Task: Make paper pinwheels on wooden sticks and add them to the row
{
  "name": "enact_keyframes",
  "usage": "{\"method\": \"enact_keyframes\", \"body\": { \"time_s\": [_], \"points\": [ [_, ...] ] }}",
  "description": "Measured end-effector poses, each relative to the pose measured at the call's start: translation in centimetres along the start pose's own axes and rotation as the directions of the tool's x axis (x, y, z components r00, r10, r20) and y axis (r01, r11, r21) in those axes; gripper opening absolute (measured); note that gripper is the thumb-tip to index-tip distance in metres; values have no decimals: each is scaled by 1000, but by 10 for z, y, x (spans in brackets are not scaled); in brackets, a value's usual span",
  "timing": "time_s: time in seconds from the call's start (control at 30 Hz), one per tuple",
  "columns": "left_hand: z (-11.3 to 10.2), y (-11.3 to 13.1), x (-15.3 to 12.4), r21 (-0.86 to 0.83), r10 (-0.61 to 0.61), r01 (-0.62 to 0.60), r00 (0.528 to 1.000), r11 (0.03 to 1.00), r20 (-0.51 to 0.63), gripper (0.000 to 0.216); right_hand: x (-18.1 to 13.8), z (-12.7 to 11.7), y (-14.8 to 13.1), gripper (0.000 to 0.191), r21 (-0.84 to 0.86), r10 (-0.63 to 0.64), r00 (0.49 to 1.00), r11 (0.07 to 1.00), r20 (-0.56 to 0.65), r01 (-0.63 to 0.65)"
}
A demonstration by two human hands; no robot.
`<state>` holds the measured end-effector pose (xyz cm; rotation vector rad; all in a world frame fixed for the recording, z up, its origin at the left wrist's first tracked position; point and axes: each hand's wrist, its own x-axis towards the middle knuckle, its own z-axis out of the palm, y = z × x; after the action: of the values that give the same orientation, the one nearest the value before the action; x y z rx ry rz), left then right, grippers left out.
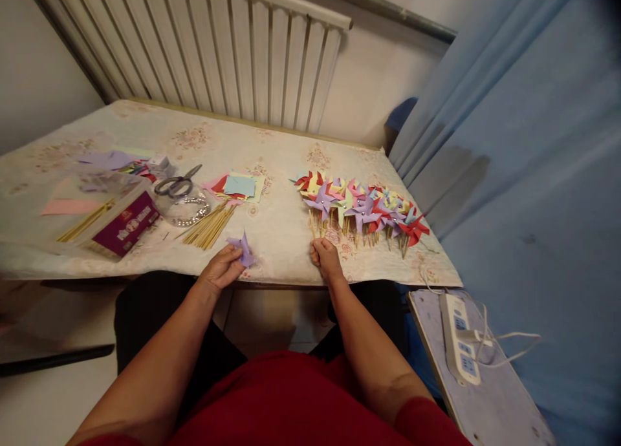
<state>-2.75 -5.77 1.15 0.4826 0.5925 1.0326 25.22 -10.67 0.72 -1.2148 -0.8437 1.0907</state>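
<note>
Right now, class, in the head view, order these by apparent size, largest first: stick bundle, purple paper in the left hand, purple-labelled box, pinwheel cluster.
1. Pinwheel cluster
2. Purple-labelled box
3. Stick bundle
4. Purple paper in the left hand

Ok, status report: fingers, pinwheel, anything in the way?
Left fingers hold purple pinwheel. Right fingers curled near pinwheel cluster, grip unclear. Possible obstruction: sticks just beyond left hand.

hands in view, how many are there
2: the bare left hand, holding a folded purple paper piece, and the bare right hand, near the multicoloured paper pinwheels.
</note>
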Motion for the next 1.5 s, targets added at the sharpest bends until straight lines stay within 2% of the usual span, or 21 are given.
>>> {"method": "enact_keyframes", "body": {
  "time_s": [0.4,1.5],
  "points": [
    [0,1,0,4,-12,12,999,1000,-37,27,2,1,-1,23,7,61,998,998,-34,-61],
    [-4,-1,2,13,-1,1,1000,1000,-3,28,3,-1,3,20,52,14,1000,999,-25,-13]
  ]
}}
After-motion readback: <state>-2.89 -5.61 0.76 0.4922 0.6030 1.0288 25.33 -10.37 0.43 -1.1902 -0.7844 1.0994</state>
